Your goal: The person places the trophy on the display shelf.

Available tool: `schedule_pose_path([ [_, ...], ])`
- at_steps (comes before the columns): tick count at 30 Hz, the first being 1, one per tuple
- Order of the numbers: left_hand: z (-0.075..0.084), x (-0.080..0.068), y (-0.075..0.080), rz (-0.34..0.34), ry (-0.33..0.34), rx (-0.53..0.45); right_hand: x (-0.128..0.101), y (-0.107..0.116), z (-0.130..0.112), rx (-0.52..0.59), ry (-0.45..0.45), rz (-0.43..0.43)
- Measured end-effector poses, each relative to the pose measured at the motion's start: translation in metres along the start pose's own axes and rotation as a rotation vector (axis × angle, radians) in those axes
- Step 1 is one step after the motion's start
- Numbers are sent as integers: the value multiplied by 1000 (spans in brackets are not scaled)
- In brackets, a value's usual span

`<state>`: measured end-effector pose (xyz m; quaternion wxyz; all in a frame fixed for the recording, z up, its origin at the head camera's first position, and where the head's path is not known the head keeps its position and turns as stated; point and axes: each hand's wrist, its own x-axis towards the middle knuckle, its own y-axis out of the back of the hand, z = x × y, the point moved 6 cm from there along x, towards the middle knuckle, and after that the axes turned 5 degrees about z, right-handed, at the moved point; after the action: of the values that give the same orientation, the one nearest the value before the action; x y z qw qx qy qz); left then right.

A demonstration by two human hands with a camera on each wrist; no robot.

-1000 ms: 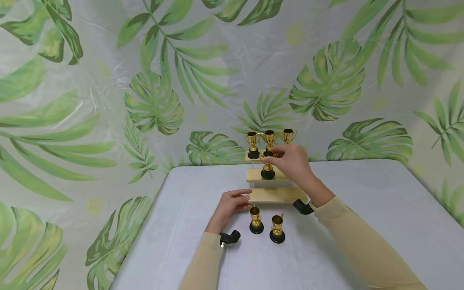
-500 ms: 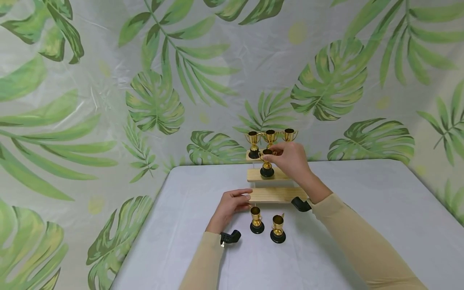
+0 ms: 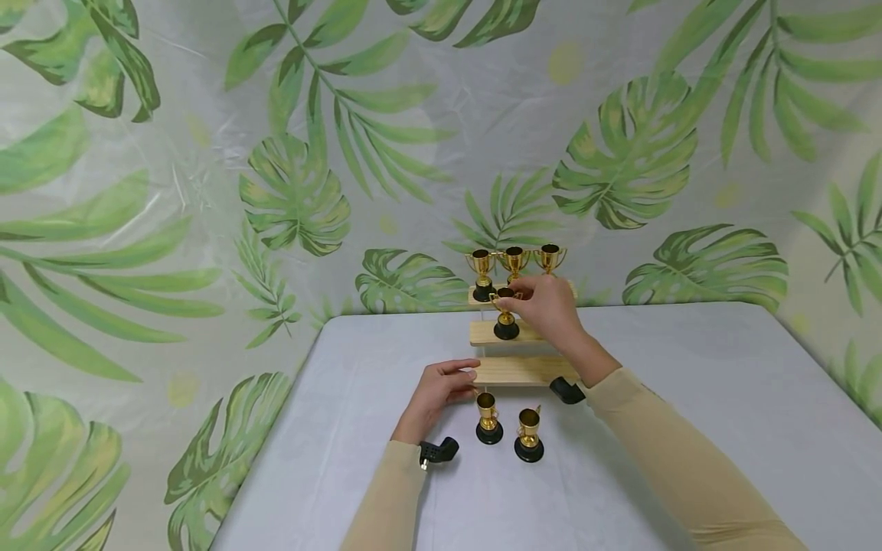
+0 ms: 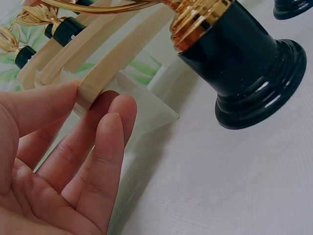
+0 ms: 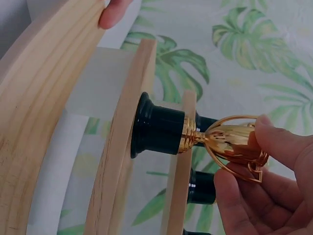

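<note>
A small gold trophy cup with a black base (image 3: 506, 327) is upright at the middle step of a three-tier wooden display stand (image 3: 524, 371). My right hand (image 3: 551, 310) pinches this cup by its bowl and handles between thumb and fingers. In the right wrist view the trophy's base (image 5: 161, 128) appears to meet the step's surface. My left hand (image 3: 434, 394) holds the left end of the lowest step, and the left wrist view shows its fingers around the board's corner (image 4: 93, 88). The right hand hides part of the middle step.
Three similar trophies (image 3: 483, 275) stand in a row on the top step. Two more, a left one (image 3: 488, 421) and a right one (image 3: 529, 438), stand on the white tablecloth (image 3: 620, 490) before the stand. A leaf-patterned backdrop (image 3: 413, 153) rises behind.
The trophy in my right hand rose slightly, then came down at the middle step and shifted a little left. My left hand has stayed at the lowest step.
</note>
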<state>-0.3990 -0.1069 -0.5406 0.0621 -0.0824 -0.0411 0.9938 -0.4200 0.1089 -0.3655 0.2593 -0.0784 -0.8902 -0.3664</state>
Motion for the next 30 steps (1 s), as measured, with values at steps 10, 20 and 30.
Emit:
schedule_pose_path([
  [10, 1, 0, 0, -4, -12, 5, 1, -5, 2, 8, -7, 6],
  [20, 1, 0, 0, -10, -14, -2, 2, -6, 0, 7, 37, 58],
  [30, -1, 1, 0, -6, 0, 2, 0, -12, 4, -9, 36, 43],
])
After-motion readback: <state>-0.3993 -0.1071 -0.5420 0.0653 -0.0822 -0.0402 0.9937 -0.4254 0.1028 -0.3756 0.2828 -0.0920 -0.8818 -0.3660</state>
